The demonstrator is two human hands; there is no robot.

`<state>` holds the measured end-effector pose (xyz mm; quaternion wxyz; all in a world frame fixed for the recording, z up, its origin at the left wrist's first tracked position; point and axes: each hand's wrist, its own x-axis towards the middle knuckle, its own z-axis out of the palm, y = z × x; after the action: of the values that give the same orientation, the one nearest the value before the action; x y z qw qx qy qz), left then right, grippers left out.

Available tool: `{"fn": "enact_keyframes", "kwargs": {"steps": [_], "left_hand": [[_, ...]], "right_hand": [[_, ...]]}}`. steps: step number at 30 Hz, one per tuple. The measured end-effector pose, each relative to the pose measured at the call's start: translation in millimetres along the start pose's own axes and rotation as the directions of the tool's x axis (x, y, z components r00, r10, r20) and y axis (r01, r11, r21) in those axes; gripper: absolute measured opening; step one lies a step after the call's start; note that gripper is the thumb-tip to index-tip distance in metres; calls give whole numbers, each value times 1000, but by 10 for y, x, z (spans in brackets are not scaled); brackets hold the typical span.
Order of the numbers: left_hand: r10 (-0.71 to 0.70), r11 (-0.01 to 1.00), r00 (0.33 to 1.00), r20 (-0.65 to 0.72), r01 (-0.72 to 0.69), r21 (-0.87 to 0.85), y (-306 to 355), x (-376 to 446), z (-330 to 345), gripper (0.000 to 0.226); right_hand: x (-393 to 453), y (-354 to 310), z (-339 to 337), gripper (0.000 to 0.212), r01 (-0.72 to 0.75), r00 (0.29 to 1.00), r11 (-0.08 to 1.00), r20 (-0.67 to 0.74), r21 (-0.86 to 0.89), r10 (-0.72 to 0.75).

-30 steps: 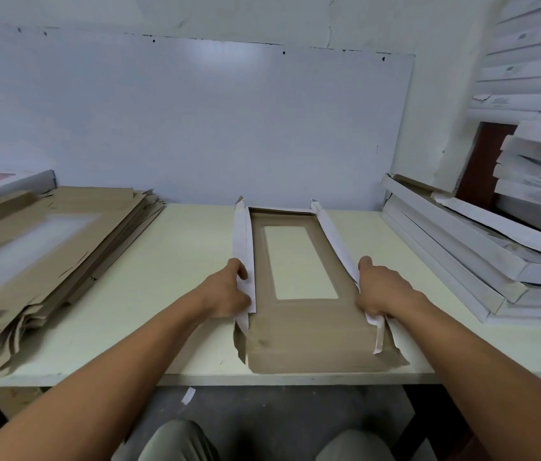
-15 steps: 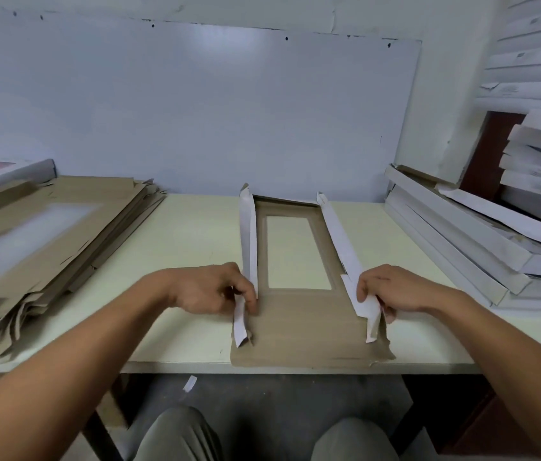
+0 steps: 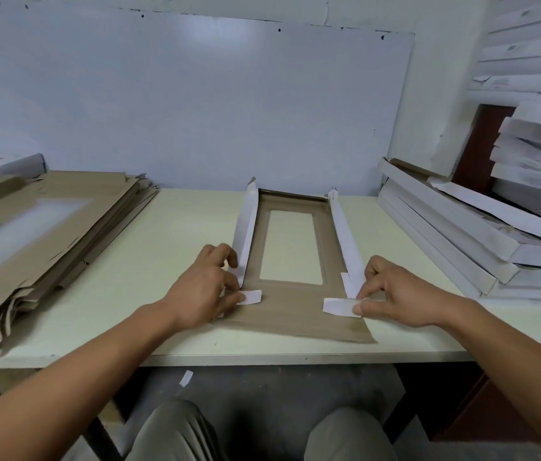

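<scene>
Near the front edge of the table [image 3: 169,261], I see the blank [image 3: 292,316] flat, long axis front-to-back, left hand [image 3: 202,294] pinching its left tab [image 3: 251,297], right hand [image 3: 395,301] pinching the right tab [image 3: 338,307], both tabs pointing inward toward centre.

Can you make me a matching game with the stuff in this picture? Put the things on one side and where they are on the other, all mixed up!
Things:
1. windowed cardboard
2. brown stack
3. white boxes
4. paper scrap

Places:
A. on the floor under the table
B. at the table's right end
C. in the middle, its flaps pinched by the left hand and right hand
D. at the table's left end

Pairs: 1-C, 2-D, 3-B, 4-A.
</scene>
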<state>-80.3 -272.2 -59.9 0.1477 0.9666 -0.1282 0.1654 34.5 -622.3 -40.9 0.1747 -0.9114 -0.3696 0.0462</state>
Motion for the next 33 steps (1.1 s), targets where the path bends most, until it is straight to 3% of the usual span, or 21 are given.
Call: {"fn": "enact_keyframes", "kwargs": {"steps": [2, 4, 8, 10, 15, 18, 22, 24, 26, 30, 33], "left_hand": [[105, 994, 994, 37, -107, 34, 31, 14, -30, 17], [116, 993, 992, 55, -115, -22, 69, 15, -47, 8], [121, 991, 988, 97, -114, -74, 133, 1, -68, 21], [154, 987, 971, 183, -144, -64, 111, -20, -88, 13], [137, 981, 866, 481, -53, -185, 69, -73, -295, 66], [142, 990, 827, 544, -110, -90, 66, -87, -329, 72], [167, 983, 919, 358, -125, -138, 113, -129, -241, 35], [81, 987, 969, 234, -46, -152, 151, -129, -195, 36], [-8, 982, 993, 114, 29, -185, 184, -122, -135, 40], [-171, 947, 983, -67, 145, -287, 264, -94, -57, 21], [-260, 906, 960, -100, 207, -368, 293, -46, -38, 17]], "right_hand": [[-23, -22, 93, 11, 51, 997, 998, -60, -37, -53], [-42, -54, 174, 22, 93, 992, 996, -80, -17, -94], [-99, -60, 248, 36, 30, 985, 991, -174, 127, -8], [-104, -57, 259, 35, 15, 974, 974, -224, 224, 36], [-97, -40, 285, 29, -32, 963, 957, -246, 288, 106], [-92, -49, 257, 24, -36, 967, 959, -232, 281, 104], [-118, -67, 176, 23, -13, 983, 976, -176, 218, 52], [-130, -82, 118, 50, 8, 990, 982, -143, 190, 19], [-126, -98, 52, 57, 36, 992, 983, -123, 182, -14], [-104, -90, 15, 54, 35, 997, 997, -75, 69, -30], [-63, -92, 42, 50, 16, 994, 999, -105, 50, -11]]}}
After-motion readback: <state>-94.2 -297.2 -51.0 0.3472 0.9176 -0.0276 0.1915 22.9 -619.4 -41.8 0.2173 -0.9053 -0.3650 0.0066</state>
